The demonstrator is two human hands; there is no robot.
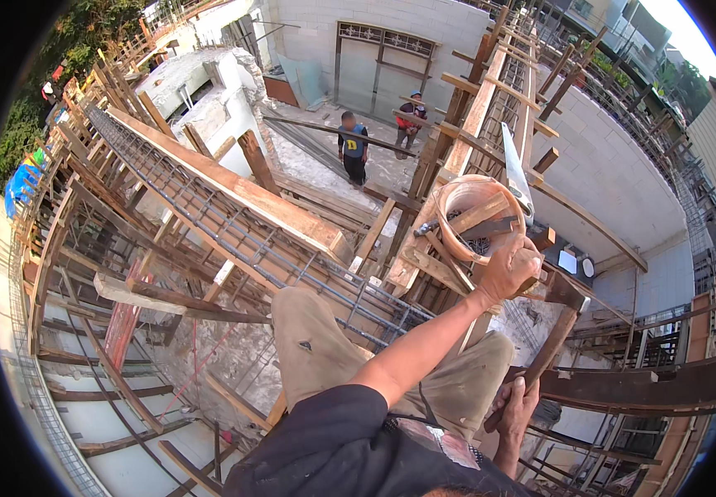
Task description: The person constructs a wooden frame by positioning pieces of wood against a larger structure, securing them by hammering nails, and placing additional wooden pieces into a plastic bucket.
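Observation:
My left hand (510,267) is closed at the near rim of a round, tan bucket (460,241). What its curled fingers hold, if anything, is hidden. Inside the bucket are small dark pieces that look like nails (478,246) and a short wooden piece (479,214). Lower right, my right hand (517,407) wraps round the wooden handle of a hammer (551,344), whose dark metal head points up and away, just right of my left hand. A handsaw (515,166) with a pale blade stands upright against the bucket's far right side.
I sit astride timber formwork with a rebar cage (291,269) running to the far left. Another plank form (490,95) stretches away beyond the bucket. Below stand two people, one in a blue vest (354,149), one in red (410,124). A dark beam (639,383) crosses at right.

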